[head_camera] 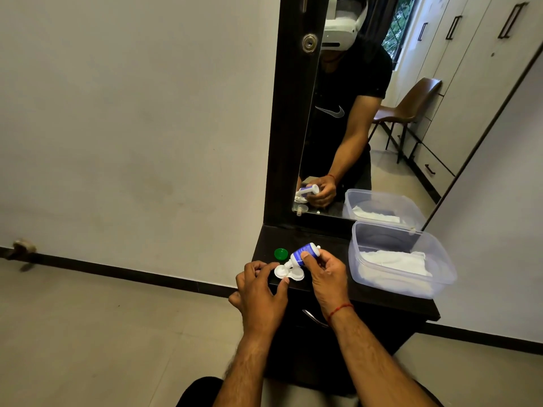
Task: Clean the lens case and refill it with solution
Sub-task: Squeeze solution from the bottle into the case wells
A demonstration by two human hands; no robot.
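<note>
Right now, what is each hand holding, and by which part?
The right hand grips the solution bottle by its body, nozzle tipped down. The left hand pinches the lens case by its left well.

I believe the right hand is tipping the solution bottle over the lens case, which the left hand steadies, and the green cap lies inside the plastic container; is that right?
Not quite: the head view shows the green cap on the dark tabletop, left of the solution bottle, outside the plastic container. The rest stands: right hand tipping it over the lens case, left hand steadying.
</note>
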